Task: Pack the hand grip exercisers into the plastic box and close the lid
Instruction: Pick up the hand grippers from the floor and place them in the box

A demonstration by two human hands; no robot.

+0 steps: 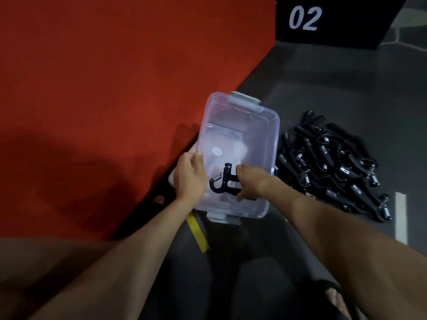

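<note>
Nearest the camera: a sandalled foot [335,299] bottom right, dark trousered knee between the forearms, strip of yellow tape [198,233] on the grey floor [323,88].

Right hand [250,183] is curled round one black hand grip exerciser with a steel spring [223,181], holding it inside the near end of the clear rectangular plastic box with grey end latches [270,144]. Can't tell if it touches the bottom. Left hand [190,175] grips the box's near-left rim, thumb over the edge, steadying it.

Progress: judged very early. This looks like the first exerciser going in; the rest of the box interior appears bare apart from a pale patch seen through the floor of it. The lid isn't clearly identifiable; a pale translucent edge shows under or beside the box at left, possibly it. Closing not started.

Just right of the box, nearly touching its wall: a big tangled heap of black spring-loaded grip exercisers [332,167], all left to pack. Tangle may snag on pickup.

Further out: red mat [104,77] left, box overlapping its edge. White floor mark [401,218] right. Far back, black block marked "02" [305,18]. Nothing blocks the reach from heap to box.
</note>
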